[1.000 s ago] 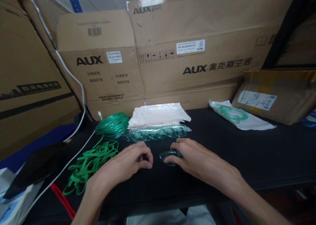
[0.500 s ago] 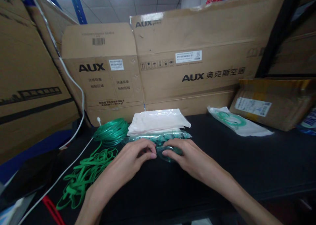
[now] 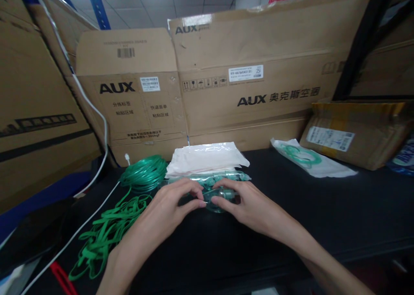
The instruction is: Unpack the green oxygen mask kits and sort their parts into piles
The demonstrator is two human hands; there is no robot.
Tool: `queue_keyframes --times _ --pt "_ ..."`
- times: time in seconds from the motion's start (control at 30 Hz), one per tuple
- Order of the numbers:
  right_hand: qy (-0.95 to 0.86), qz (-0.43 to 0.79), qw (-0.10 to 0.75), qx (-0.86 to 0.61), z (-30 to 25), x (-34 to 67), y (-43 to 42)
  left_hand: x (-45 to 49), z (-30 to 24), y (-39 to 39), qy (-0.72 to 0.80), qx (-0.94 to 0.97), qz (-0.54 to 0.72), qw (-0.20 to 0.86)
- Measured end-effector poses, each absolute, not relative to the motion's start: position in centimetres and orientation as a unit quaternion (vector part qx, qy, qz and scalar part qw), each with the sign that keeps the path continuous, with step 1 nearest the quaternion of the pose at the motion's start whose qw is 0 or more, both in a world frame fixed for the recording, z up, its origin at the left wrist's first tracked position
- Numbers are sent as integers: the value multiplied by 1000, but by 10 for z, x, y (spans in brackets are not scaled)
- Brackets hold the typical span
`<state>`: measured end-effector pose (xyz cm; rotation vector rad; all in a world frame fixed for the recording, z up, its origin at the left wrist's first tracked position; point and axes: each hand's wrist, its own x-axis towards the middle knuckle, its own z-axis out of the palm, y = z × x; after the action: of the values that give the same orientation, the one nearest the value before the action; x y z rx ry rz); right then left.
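Observation:
A clear green-tinted oxygen mask [image 3: 214, 203] is held just above the black table, between my two hands. My right hand [image 3: 234, 196] grips its body, thumb on the near side and fingers over the top. My left hand [image 3: 186, 196] pinches at the mask's left edge, where a small pale sliver shows by the thumb tip. What exactly those fingertips hold is partly hidden. Right behind the hands lies a row of similar clear green mask parts [image 3: 223, 177], in front of a stack of white plastic bags [image 3: 207, 159].
To the left sit a coil of green tubing [image 3: 145, 173] and a tangle of green elastic straps [image 3: 110, 230]. A white cable [image 3: 74, 230] runs past them. At right lie a white bag with green tubing [image 3: 312, 159] and a cardboard box [image 3: 352, 133]. Cardboard panels [image 3: 258, 88] stand behind.
The mask has turned slightly in my right hand, so more of its body and its green fitting show. The left fingertips now meet its edge. The view has shifted a little.

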<state>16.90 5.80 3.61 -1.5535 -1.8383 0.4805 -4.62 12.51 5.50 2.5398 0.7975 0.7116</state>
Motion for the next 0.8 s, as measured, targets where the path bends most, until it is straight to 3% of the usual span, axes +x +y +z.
queue_keyframes --times 0.8 --pt "-746 234 343 -521 42 171 55 -47 59 121 358 889 213 189"
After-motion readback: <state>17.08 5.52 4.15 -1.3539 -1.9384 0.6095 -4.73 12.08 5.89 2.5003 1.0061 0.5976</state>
